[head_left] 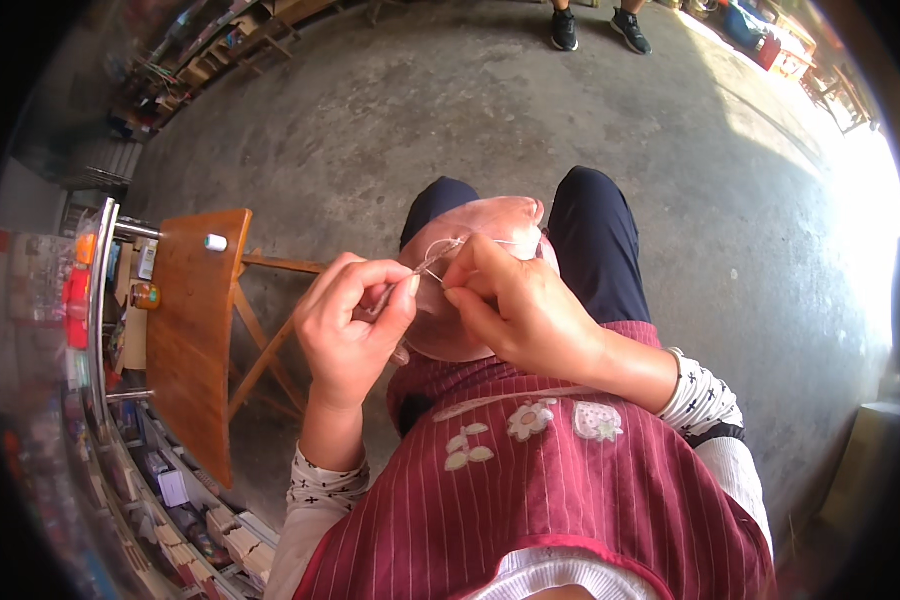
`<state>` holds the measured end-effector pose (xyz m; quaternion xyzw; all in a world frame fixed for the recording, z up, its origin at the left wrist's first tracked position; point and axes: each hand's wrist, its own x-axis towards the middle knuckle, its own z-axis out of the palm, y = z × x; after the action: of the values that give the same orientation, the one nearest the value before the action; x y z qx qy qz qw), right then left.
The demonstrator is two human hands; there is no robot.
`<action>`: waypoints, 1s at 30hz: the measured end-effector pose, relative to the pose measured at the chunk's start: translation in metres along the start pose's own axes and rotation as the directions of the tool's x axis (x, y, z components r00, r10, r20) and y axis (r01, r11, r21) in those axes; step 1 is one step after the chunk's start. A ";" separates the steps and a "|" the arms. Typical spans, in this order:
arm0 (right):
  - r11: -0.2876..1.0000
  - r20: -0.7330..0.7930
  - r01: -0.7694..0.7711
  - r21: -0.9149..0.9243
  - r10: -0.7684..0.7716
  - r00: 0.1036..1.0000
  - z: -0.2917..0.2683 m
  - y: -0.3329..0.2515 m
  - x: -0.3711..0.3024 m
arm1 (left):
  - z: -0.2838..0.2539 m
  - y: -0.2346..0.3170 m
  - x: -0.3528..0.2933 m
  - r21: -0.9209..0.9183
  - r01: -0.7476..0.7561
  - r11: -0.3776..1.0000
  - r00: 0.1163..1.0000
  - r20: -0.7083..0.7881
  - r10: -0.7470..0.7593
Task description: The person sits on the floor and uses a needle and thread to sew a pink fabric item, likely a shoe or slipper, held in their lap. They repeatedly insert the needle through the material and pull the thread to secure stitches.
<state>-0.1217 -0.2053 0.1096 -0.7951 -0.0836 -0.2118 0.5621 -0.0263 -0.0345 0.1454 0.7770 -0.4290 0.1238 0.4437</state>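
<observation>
Striped red apron (500,500) lies nearest, below both hands. Left hand (348,318): thumb and forefinger pinched on a thin strand (428,265). Right hand (520,305): fingertips together on white thread (436,278), just beside the left. Pink item (495,217) lies beneath both. Apparent step: looping or tying; next move calls for steady tension.

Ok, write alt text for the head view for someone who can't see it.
A person's left hand and right hand hold thin pale thread over a pink, rounded object. A wooden table stands at left; another person's dark shoes show at top.
</observation>
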 end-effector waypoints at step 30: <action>0.981 -0.062 0.123 -0.150 -0.133 0.989 0.006 -0.001 0.005 | -0.001 -0.007 0.002 0.163 -0.320 0.933 0.947 0.030 0.319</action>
<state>-0.1159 -0.1999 0.1105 -0.8190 -0.0987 -0.2814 0.4903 -0.0191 -0.0329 0.1431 0.7314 -0.5383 0.2284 0.3507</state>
